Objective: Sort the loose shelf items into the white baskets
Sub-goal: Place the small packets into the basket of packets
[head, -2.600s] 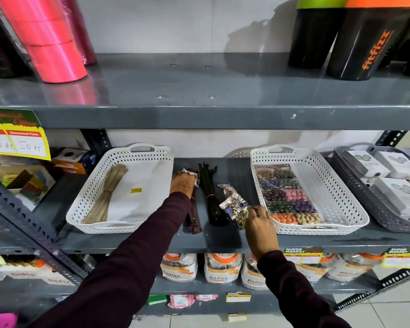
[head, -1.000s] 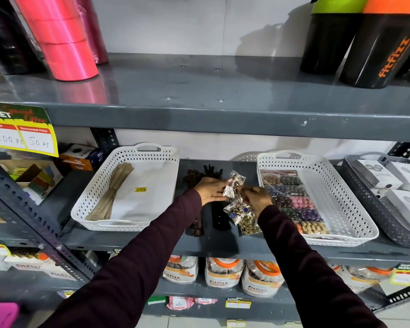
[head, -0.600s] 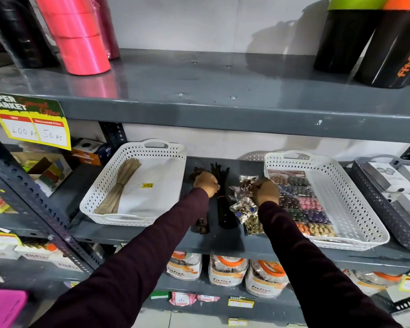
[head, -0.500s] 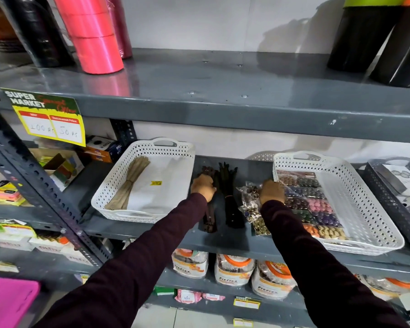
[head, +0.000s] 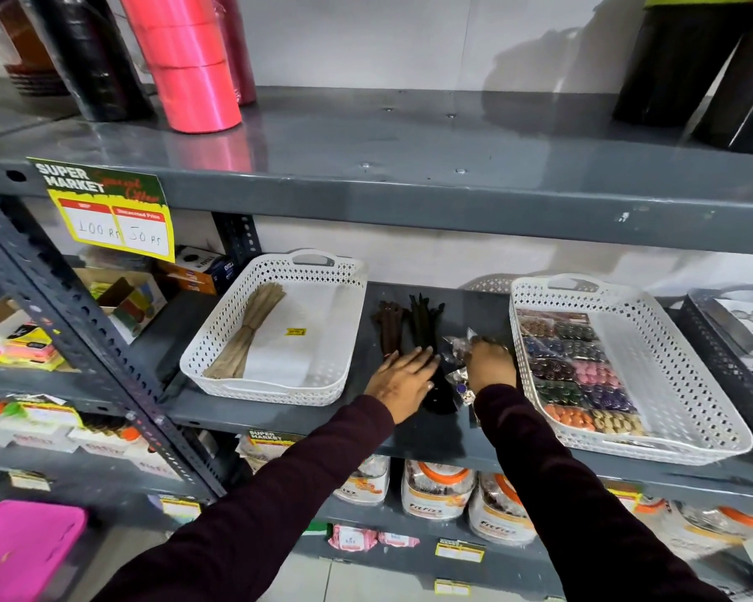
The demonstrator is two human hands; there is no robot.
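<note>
On the grey metal shelf (head: 431, 432), at the middle level of the rack, two white perforated baskets stand well apart with a bare strip of shelf between them. At left, the left white basket (head: 235, 323) holds a tied bundle of tan sticks (head: 253, 332) lying along its left side and a white sheet with a small yellow sticker. At right, the right white basket (head: 679, 375) holds a clear pack of coloured beads (head: 579, 371) set in rows along its left half; its right half is bare. Beyond it stands a dark grey basket (head: 713, 349) with white boxes.

Between the white baskets lie the loose items: a brown bundle of sticks (head: 390, 325) and, just beside it, a black bundle of sticks (head: 422, 319), both pointing toward the back wall. To their right sit small clear crinkled packets (head: 455, 354) with shiny contents.

Both arms wear dark maroon sleeves. The left hand (head: 401, 382) lies flat, fingers spread, over the near ends of the two bundles, not closed around them. The right hand (head: 492, 367) is curled on the packets, knuckles up; whether its fingers actually pinch them cannot be told.

A yellow price tag (head: 109, 210) hangs from the shelf above, where pink ribbon rolls (head: 183, 58) stand.
</note>
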